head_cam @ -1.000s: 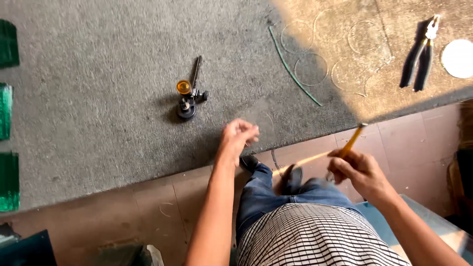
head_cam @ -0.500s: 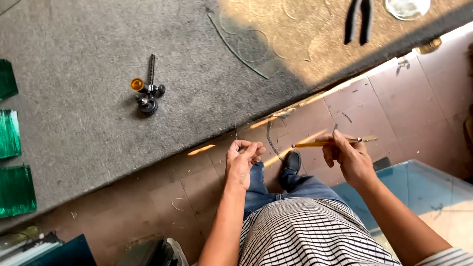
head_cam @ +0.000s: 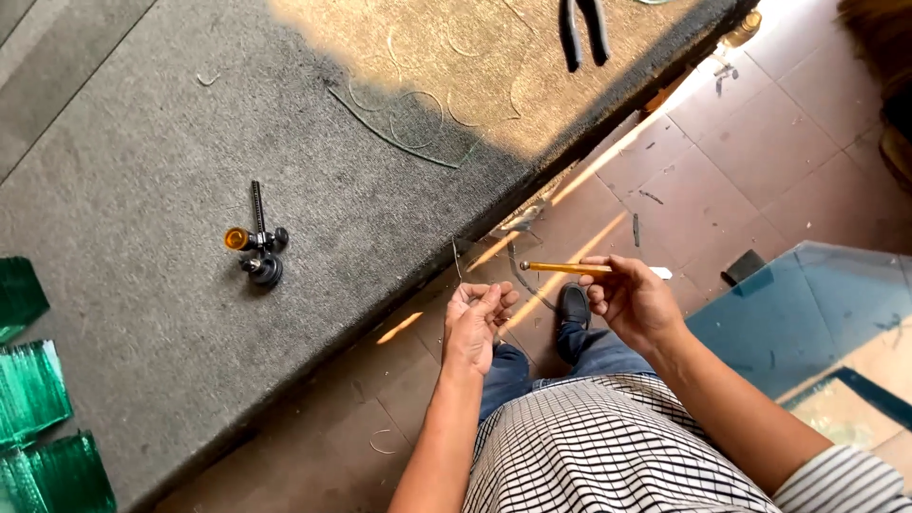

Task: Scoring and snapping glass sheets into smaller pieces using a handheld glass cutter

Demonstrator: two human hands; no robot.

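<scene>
Below the grey carpeted table [head_cam: 142, 114], two hands work a thin glass strip and a yellow-handled glass cutter.
Just off the table's near edge, the left hand [head_cam: 478, 323] is curled narrow, its fingertips pinched on a thin sliver of glass [head_cam: 457, 261] that stands upright and reaches up to the table edge; the right hand [head_cam: 632, 299], a little farther from that edge, is closed around the yellow-handled cutter [head_cam: 565, 269], held level with its tip pointing back toward the table. On the table lie a small black tool with an orange knob [head_cam: 256, 245], curved glass offcuts [head_cam: 399, 133] in the sunlit patch, black pliers [head_cam: 581, 24] at its far side, and green glass pieces [head_cam: 33, 389] at its left end. A blue-tinted glass sheet [head_cam: 807, 313] rests on the tiled floor [head_cam: 760, 142], away from the table beside the right arm.
</scene>
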